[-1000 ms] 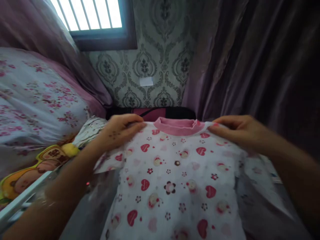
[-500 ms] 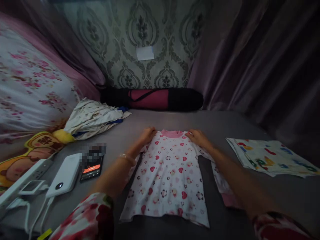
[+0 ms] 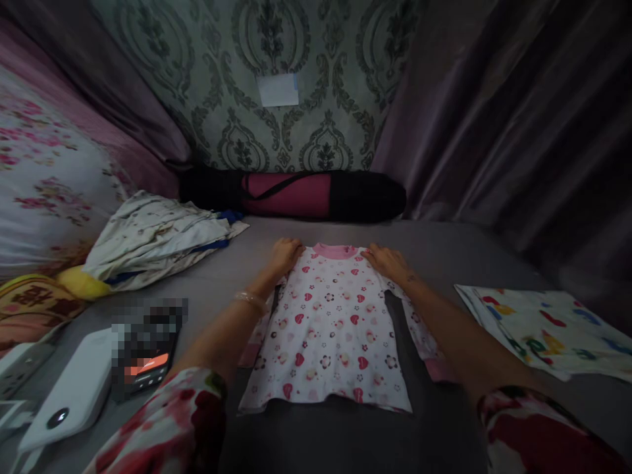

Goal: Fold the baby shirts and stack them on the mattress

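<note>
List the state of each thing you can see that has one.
Shirt: spread out, bottom edge wavy
Left hand: gripping one shoulder of the shirt
Right hand: gripping the other shoulder
Phone: lit
Power bank: plugged in
Colourful-print cloth: lying flat
Speckled cloth: crumpled
Long bag: lying down

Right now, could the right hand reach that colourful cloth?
Probably yes: the right hand touches the shirt, but only grey sheet shows between that hand and the colourful cloth.

Shirt (image 3: 328,322) centre, cloth (image 3: 553,326) right, likely phone (image 3: 157,363) left
</note>
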